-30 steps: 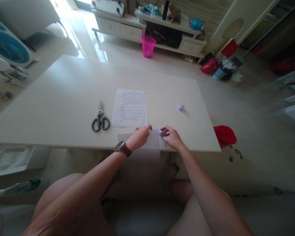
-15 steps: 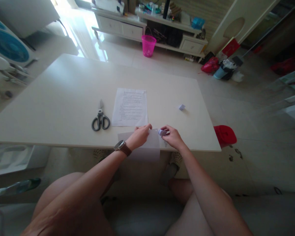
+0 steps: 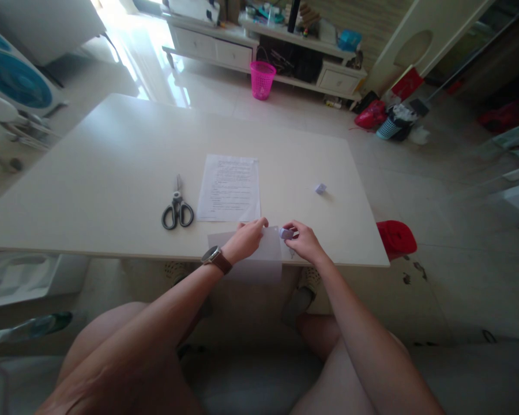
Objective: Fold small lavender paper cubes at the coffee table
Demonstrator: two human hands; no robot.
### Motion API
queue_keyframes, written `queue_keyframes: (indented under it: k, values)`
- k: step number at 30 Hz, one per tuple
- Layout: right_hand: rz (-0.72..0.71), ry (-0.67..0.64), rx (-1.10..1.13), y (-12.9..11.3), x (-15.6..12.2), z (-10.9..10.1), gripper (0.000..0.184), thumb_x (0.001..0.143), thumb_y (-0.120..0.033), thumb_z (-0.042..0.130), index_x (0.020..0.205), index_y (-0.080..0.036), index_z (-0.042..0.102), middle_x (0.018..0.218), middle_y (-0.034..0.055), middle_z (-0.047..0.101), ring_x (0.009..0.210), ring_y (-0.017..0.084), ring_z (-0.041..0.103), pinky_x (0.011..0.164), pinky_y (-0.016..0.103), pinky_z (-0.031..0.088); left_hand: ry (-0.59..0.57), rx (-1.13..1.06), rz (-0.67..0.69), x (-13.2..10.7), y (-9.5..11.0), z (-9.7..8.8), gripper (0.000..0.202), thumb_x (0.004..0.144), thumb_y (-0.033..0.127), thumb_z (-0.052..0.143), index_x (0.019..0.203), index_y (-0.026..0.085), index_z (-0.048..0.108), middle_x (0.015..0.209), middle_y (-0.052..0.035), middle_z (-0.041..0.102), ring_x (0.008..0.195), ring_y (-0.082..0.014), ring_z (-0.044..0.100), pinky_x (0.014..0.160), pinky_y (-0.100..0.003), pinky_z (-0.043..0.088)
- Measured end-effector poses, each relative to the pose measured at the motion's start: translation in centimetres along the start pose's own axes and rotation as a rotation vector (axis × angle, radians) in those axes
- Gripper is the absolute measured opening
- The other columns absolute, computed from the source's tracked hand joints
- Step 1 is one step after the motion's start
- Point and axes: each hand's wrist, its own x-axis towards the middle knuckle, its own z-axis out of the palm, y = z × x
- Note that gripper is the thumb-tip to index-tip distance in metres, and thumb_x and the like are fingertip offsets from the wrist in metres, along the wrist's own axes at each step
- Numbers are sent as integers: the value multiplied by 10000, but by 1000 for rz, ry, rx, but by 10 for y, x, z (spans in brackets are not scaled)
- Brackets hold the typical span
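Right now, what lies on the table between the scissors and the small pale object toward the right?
In the head view, the printed sheet lies between the scissors and the small pale object, nearer the scissors.

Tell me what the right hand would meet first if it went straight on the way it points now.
The right hand, holding a small pale object, would probably meet the left hand first, near the corner of the translucent sheet; depth is unclear.
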Motion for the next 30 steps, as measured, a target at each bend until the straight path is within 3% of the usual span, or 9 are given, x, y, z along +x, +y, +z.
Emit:
queue_keyframes:
  k: [12, 30]
  values:
    - [-15, -14, -75, 2, 1, 0, 289, 693, -123, 632, 964, -210, 686, 953, 36, 724, 871, 175, 659, 736, 286, 537, 1, 4, -2, 0, 0, 2, 297, 920, 108, 431, 1187, 231, 478, 1110, -76, 693, 1125, -266, 628, 974, -446, 390]
    - [13, -54, -115, -4, -1, 3, 260, 693, -107, 683, 936, -199, 681, 908, 14, 725, 835, 147, 665, 739, 246, 522, -9, 10, 0, 0, 3, 2, 307, 918, 89, 452, 1195, 215, 485, 1145, -79, 685, 1153, -259, 618, 992, -441, 382]
